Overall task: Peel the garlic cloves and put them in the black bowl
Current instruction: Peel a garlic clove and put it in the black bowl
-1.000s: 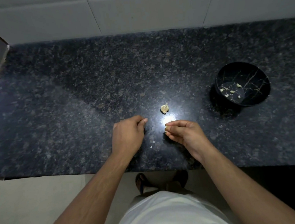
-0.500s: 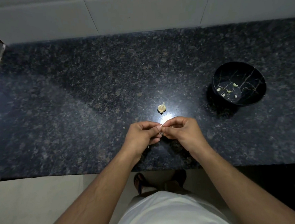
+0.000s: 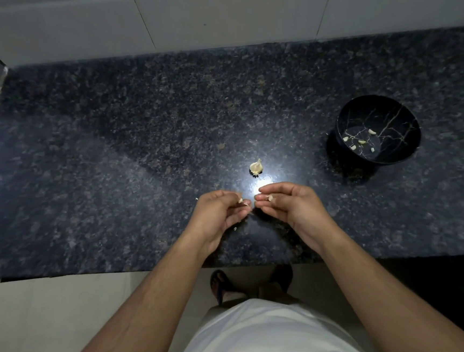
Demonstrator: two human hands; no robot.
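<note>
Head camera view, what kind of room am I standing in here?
Most likely a home kitchen: a dark speckled stone countertop against a pale tiled wall, with a black bowl holding peeled garlic cloves.

We see wide bare stretches of the dark granite counter (image 3: 89, 165) across the left half of the frame and along the top under the tiled wall (image 3: 211, 12), where a hand could sweep freely. At centre the garlic head (image 3: 256, 167) sits just above the left hand (image 3: 219, 214) and right hand (image 3: 289, 203), which crowd the lower middle with only a slim gap between their fingertips. At right the black bowl (image 3: 402, 148) is the one tall obstacle, with open counter between it and the right hand.
</note>
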